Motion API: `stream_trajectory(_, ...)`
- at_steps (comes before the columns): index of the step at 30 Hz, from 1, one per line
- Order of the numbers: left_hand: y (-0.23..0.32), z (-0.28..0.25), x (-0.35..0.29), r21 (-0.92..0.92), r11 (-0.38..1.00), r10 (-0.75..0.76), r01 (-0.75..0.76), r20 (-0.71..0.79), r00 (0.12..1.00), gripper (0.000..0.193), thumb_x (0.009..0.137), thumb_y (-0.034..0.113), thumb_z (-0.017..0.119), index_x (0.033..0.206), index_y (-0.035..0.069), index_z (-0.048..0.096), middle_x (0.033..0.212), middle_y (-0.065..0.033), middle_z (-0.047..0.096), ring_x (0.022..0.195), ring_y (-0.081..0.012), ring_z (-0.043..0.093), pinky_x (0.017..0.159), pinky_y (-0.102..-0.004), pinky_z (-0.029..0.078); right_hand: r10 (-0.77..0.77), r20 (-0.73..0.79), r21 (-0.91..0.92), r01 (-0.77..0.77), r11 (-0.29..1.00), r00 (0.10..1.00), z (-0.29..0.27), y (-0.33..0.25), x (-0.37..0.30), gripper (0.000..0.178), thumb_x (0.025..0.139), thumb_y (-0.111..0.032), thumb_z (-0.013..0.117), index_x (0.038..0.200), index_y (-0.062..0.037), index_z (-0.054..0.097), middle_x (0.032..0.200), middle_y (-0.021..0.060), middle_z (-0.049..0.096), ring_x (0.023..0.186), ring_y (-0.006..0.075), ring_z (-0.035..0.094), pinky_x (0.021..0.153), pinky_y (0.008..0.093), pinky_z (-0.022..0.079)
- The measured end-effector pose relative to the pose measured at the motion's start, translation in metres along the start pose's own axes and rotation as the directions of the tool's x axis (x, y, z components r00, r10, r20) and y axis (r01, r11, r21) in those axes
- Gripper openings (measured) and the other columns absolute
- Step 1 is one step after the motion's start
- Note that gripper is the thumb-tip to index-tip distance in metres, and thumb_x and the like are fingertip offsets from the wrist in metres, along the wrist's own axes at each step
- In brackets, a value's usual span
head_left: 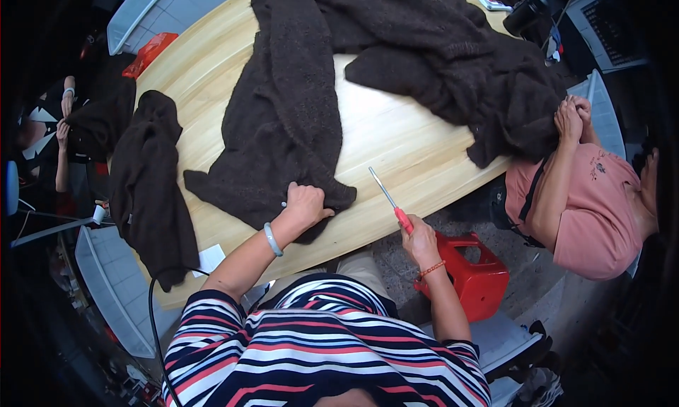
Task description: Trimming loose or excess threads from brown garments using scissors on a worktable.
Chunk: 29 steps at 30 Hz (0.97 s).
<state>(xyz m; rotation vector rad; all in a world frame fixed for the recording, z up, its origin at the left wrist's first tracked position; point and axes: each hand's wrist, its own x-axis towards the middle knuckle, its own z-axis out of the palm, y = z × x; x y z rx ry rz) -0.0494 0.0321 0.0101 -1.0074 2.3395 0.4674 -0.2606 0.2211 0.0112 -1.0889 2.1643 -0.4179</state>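
Observation:
A dark brown knitted garment [283,110] lies spread on the pale wooden table, reaching down toward its front edge. My left hand [305,205] rests on the near end of it, the fingers curled into the fabric and the thumb out to the right. Close to the left fingertips, a small pale spot shows on the cloth. In my right hand [420,241] is a red-handled tool [382,188] with a slim metal shaft, gripped by its handle. Its tip points up and left over bare wood, apart from the garment. What kind of tool it is I cannot tell.
A second dark knitted piece [152,173] hangs over the table's left edge, beside a white paper [208,260]. A person in pink [590,195] handles dark cloth [513,103] at the right; another person [60,128] is at the far left. A red stool [474,276] stands at my right.

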Motion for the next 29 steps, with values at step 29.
stream_trajectory(29, -0.044, 0.1, 0.057, -0.732, -0.637, 0.291, 0.242, 0.063, 0.955, 0.043, 0.091, 0.016, 0.064, 0.125, -0.003, 0.046, 0.11, -0.0135, 0.064, 0.094, -0.0244, 0.066, 0.082, -0.0387, 0.057, 0.069, 0.164, -0.265, -0.024, 0.964, 0.984, 0.035, -0.088, -0.089, 0.023, 0.084, -0.025, 0.06, 0.094, -0.005, 0.062, 0.079, 0.0242, 0.066, 0.077, 0.0422, 0.065, 0.073, 0.0512, 0.051)
